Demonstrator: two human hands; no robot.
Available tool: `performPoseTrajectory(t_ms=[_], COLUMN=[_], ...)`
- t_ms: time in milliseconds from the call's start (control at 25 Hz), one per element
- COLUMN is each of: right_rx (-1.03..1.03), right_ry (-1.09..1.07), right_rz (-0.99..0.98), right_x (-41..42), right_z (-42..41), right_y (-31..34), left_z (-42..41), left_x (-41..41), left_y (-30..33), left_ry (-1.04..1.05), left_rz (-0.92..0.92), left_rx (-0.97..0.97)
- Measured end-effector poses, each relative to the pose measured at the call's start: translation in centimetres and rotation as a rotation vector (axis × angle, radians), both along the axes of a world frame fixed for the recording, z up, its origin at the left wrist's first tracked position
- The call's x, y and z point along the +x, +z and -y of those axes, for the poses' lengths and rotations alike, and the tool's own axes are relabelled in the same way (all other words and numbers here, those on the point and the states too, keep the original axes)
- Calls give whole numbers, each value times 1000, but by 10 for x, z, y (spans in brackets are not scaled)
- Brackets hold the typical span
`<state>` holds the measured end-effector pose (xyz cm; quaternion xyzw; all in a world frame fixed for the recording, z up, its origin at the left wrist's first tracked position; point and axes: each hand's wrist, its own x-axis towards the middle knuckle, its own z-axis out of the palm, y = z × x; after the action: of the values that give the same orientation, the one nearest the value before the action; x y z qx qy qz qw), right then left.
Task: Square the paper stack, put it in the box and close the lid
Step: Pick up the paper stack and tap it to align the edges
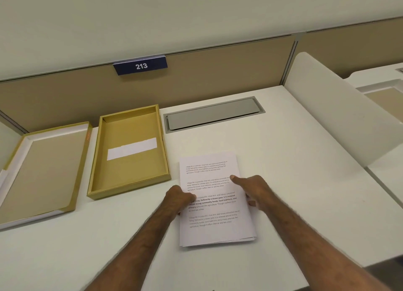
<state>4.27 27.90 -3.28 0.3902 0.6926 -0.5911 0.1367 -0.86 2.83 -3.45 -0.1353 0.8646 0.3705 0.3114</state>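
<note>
Both hands grip paper stack [214, 205] edges: left hand [180, 198], right hand [251, 189].

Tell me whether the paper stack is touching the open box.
Apart. The head view shows a strip of bare white desk between the paper stack and the box.

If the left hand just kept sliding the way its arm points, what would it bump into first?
The left hand already touches the paper stack, which lies in its up-and-right path. Beyond that, probably the grey desk hatch, though depth is unclear.
</note>
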Motion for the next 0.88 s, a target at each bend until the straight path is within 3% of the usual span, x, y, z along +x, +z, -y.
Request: performPoseTrajectory(t_ms=[160,280,440,520,720,880], right_rx=[-162,-261,-436,-406,-370,-460], right_ry=[53,97,9,-9,67,328], right_rz=[65,-55,-95,-85,-353,-699], right_x=[-7,-4,6,11,27,33], right_z=[-6,2,1,1,6,-3], right_y=[4,1,-11,-10,20,75], left_z=[-2,0,2,4,22,21], left_x=[-2,-2,0,1,3,4], left_y=[-2,-5,-8,-9,13,61], left_ry=[-13,-5,18,39,152,35], left_rz=[17,12,-2,-4,46,-188], left_rx=[-31,-33,-8,16,342,766])
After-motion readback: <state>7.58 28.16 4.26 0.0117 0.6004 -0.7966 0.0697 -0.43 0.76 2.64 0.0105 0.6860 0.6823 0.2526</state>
